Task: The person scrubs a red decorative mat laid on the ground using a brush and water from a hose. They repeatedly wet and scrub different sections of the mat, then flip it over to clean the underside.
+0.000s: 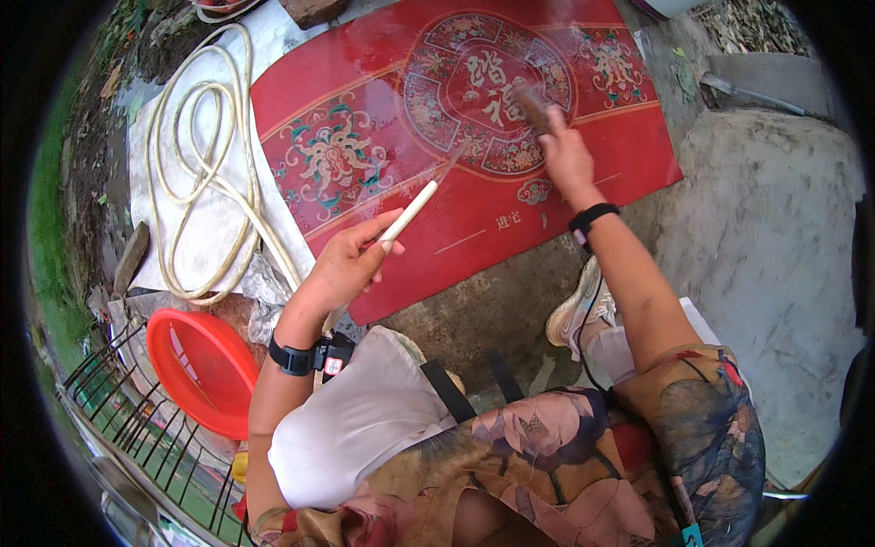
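Note:
A red floor mat [437, 270] with a round patterned emblem, floral motifs and printed characters lies wet on the ground before me. My left hand [342, 263] grips the end of a cream hose [413, 208], pointed at the mat's middle. A thin stream of water [452, 161] runs from its tip onto the red surface. Over the emblem, my right hand [569, 158] holds a brownish scrubbing brush [532, 108], blurred by motion. The brush's bristles cannot be made out.
Loops of hose [205, 171] lie on a white sheet [147, 239] at the left. An orange-red plastic basin [205, 369] stands beside a wire rack [143, 424]. A brick-like block [313, 10] sits by the mat's far edge. A metal shovel [769, 78] rests at the upper right.

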`<state>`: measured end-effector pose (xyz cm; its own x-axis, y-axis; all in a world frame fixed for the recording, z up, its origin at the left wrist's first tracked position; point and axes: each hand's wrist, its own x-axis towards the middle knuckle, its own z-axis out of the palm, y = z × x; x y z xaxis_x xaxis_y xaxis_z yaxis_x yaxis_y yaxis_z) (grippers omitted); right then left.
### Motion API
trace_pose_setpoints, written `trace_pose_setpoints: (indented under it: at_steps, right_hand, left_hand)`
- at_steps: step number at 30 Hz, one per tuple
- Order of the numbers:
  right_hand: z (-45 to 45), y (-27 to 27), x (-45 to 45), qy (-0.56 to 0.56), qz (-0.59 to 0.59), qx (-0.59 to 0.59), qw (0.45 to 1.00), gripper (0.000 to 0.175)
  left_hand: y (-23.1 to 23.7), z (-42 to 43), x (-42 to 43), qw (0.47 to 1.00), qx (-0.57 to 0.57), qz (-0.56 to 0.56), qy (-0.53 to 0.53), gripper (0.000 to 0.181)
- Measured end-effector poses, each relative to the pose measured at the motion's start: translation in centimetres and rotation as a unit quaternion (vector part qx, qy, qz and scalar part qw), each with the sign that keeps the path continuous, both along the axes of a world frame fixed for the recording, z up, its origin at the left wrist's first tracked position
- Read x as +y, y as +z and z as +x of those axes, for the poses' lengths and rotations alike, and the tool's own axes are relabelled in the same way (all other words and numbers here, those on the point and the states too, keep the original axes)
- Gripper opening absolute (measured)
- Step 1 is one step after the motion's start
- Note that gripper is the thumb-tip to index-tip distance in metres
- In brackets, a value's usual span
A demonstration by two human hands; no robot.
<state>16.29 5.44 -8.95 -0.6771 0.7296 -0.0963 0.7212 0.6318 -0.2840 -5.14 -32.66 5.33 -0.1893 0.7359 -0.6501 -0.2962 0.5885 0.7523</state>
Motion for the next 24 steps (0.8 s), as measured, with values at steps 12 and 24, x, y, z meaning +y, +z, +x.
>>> trace_pose_setpoints:
  at_steps: [12,24]
  right_hand:
    - [0.0,0.7,-23.5,0.075,-0.182,0.017,0.980,0.064]
    - [10.0,2.1,-1.9,-0.327,-0.018,0.049,0.943,0.060]
  left_hand:
    - [0.1,0.7,2.6,0.999,-0.010,-0.020,-0.037,0.049]
    - [-1.2,1.6,3.6,0.989,-0.097,-0.031,-0.104,0.054]
